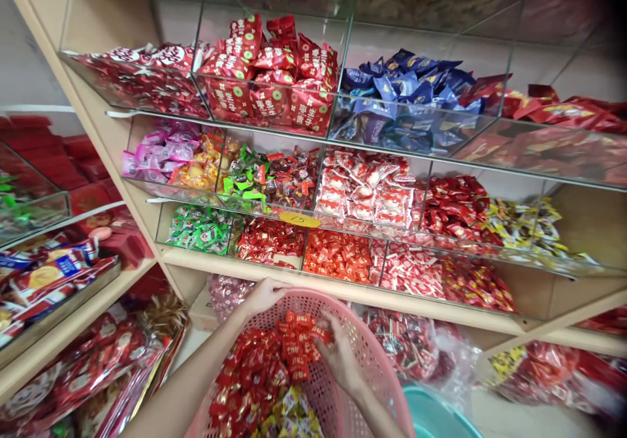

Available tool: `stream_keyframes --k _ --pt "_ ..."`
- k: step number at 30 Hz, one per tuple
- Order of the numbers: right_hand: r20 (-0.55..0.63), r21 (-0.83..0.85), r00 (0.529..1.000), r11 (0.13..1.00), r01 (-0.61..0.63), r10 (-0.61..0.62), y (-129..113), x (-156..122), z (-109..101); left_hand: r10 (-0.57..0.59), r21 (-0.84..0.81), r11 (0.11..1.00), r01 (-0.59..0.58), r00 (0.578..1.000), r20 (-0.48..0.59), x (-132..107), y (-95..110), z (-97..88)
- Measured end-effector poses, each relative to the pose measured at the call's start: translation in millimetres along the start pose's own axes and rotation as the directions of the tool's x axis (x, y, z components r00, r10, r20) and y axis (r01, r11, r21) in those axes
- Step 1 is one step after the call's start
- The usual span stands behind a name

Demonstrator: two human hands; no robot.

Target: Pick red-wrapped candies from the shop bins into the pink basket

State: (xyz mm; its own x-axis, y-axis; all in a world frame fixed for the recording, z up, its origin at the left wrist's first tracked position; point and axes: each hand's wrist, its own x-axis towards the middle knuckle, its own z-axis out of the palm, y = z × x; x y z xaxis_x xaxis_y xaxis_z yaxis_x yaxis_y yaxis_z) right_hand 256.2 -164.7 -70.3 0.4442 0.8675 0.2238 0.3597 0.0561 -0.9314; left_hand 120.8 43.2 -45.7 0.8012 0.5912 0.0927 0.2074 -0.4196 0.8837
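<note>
A pink plastic basket (362, 353) sits low in the middle, partly filled with red-wrapped candies (249, 379) and some yellow ones (289, 412). My left hand (264, 294) grips the basket's far rim with fingers curled over it. My right hand (340, 356) is inside the basket, closed round a bunch of red-wrapped candies (298, 340) held above the pile.
Tiered clear bins (343, 138) on a wooden shelf (343, 288) hold sorted candies: red, blue, pink, green, yellow. A yellow tag marked 15 (298, 219) hangs on one bin. Bagged sweets fill the lower left shelves. A teal tub (435, 415) stands right of the basket.
</note>
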Motion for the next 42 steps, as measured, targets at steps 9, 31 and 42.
stream_keyframes --k 9,31,42 --pt "0.042 -0.365 0.999 0.931 0.012 0.003 7 0 -6 0.040 0.008 0.999 -0.040 0.999 0.004 -1 0 2.7" --pt "0.284 -0.630 0.958 0.748 0.209 -0.028 -14 19 21 0.041 0.020 0.999 -0.040 0.999 -0.024 -4 4 -1.5" --pt "0.275 -0.608 0.957 0.753 0.252 -0.098 -34 27 4 -0.002 -0.003 1.000 0.001 1.000 -0.024 -3 5 -2.8"
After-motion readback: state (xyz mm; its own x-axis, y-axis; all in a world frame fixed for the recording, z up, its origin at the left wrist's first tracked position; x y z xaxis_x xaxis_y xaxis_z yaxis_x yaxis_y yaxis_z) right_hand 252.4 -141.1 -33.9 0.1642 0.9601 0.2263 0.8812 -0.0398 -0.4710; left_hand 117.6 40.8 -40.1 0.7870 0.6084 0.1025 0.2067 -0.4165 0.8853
